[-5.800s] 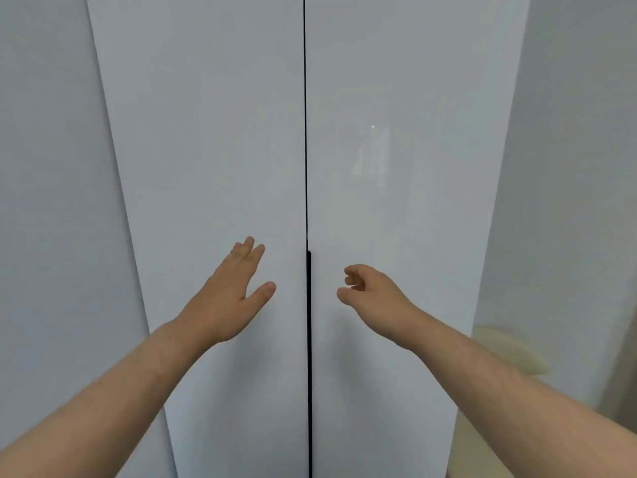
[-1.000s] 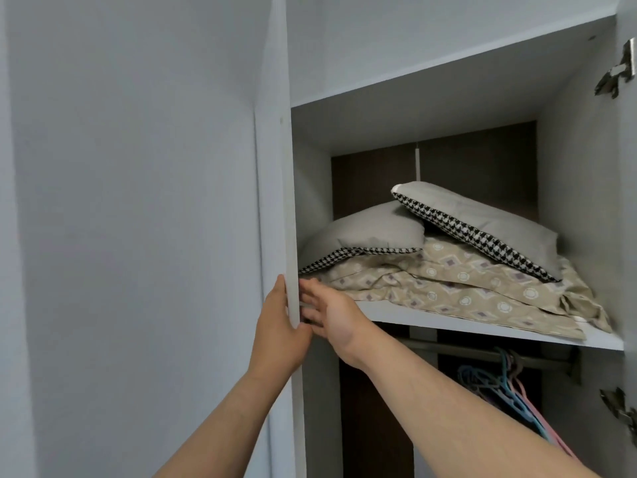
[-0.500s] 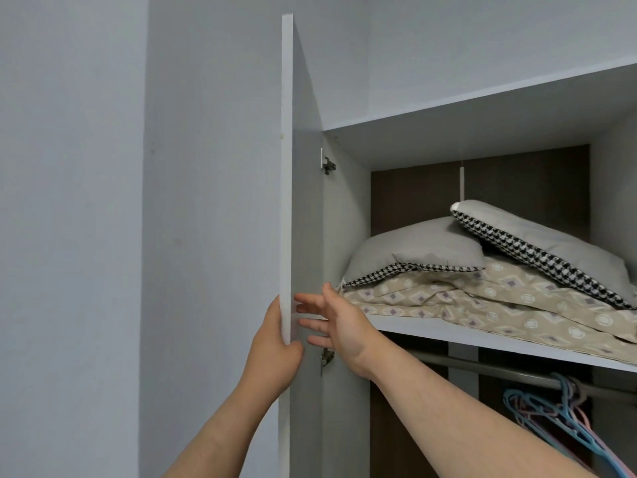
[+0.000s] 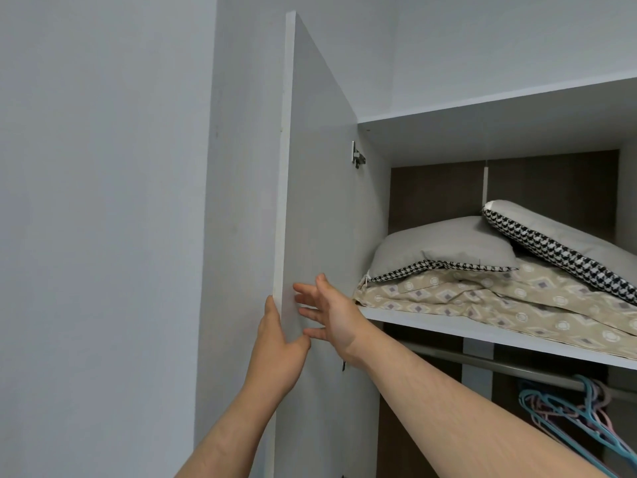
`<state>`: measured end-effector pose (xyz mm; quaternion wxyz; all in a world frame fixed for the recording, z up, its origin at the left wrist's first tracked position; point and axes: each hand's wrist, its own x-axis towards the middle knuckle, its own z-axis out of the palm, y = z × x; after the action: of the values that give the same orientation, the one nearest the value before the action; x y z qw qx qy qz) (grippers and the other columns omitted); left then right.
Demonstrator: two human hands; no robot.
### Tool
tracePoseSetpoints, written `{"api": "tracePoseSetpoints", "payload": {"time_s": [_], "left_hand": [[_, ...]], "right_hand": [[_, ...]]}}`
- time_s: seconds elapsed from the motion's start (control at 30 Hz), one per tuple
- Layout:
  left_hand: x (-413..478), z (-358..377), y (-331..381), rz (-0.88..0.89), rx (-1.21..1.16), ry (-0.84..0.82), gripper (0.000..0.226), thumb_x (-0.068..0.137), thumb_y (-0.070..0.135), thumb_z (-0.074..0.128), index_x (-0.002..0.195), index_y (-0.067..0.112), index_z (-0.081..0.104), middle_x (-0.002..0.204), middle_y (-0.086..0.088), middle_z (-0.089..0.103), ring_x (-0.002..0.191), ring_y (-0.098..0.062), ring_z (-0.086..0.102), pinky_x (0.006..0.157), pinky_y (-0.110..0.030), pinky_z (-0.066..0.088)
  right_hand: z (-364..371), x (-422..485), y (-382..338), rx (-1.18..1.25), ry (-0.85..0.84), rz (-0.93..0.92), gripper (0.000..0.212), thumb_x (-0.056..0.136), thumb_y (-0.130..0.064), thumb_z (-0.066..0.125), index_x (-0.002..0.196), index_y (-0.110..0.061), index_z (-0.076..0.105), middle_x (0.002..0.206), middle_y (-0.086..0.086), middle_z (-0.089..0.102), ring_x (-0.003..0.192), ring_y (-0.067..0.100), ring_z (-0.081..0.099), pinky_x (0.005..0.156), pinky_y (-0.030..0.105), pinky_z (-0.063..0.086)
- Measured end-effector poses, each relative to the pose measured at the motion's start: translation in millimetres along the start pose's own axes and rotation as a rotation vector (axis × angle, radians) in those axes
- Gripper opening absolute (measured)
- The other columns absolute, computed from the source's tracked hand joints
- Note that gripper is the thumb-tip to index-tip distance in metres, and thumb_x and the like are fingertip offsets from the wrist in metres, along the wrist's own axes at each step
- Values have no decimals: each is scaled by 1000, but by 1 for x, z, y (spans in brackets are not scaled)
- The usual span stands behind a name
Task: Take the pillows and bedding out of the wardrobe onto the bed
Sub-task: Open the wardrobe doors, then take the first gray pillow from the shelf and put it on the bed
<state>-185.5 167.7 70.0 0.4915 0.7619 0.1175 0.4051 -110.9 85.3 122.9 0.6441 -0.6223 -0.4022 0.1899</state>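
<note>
Head view: your left hand [image 4: 275, 353] grips the door [image 4: 320, 201] edge, right hand [image 4: 331, 315] fingers spread, pillows [image 4: 441, 250] at three o'clock.

hangers [image 4: 568, 405]: blue and pink, on rail [image 4: 482, 365] | wall [image 4: 103, 201]: grey, left

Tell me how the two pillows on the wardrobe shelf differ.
The left pillow lies flat on the patterned bedding, its houndstooth side underneath. The right pillow is tilted, its raised end propped on the left pillow, with a broad houndstooth band facing out. Both are grey with black-and-white houndstooth.
</note>
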Motion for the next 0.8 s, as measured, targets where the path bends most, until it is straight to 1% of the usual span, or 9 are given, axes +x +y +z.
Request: {"api": "tracePoseSetpoints", "payload": {"time_s": [0.07,0.2,0.27,0.33,0.43,0.5,0.57,0.67,0.8], "left_hand": [[-2,-2,-3,-13,74,32,85,84,16,56,151,20,4,157,0,16,142,-16,19,104,-22,20],[-9,-5,-6,31,153,89,76,88,23,54,150,21,10,160,-1,8,144,-13,6,108,-26,12],[-14,-2,-3,109,186,150,72,89,24,54,150,21,15,160,1,6,144,-11,2,108,-25,8],[-19,3,4,251,225,204,67,89,25,54,148,24,22,158,6,10,144,-9,5,109,-25,9],[-18,18,18,406,178,140,61,91,28,52,145,32,25,151,20,11,139,0,9,107,-24,12],[-13,32,24,468,150,100,60,92,29,50,146,33,23,149,22,7,137,3,7,108,-24,10],[-5,52,30,501,121,64,59,93,31,47,146,33,21,149,22,7,136,5,6,107,-22,9],[7,93,44,535,64,-18,56,94,34,44,147,28,24,154,14,12,139,-1,8,109,-23,8],[18,161,76,599,-6,-116,64,86,45,36,147,26,26,153,10,18,138,0,9,110,-23,7]], "right_hand": [[1,1,1,-2,11,-2,54,99,-53,22,129,-26,56,131,0,51,120,15,47,101,40,40],[-10,-1,4,-4,66,-5,54,99,-54,22,129,-25,56,132,2,52,120,17,48,98,39,42],[-22,-5,6,-10,105,-8,53,99,-53,22,128,-25,57,133,3,52,122,19,48,98,40,42],[-36,-12,6,-30,144,-16,49,99,-52,24,127,-26,56,133,4,52,124,21,48,101,41,42],[-68,-26,8,-127,269,-71,39,101,-45,29,127,-29,52,131,0,52,124,18,47,102,37,41],[-93,-39,8,-203,378,-114,38,100,-43,33,132,-28,49,132,-5,50,125,13,45,105,35,39],[-120,-54,6,-257,496,-153,39,100,-40,36,136,-27,46,133,-10,49,127,10,43,110,37,34],[-167,-82,-1,-321,689,-191,37,99,-35,41,135,-26,48,123,-16,51,123,8,44,111,39,33],[-234,-122,-11,-392,857,-196,40,99,-35,43,137,-26,46,129,-14,47,121,6,42,107,35,33]]}}
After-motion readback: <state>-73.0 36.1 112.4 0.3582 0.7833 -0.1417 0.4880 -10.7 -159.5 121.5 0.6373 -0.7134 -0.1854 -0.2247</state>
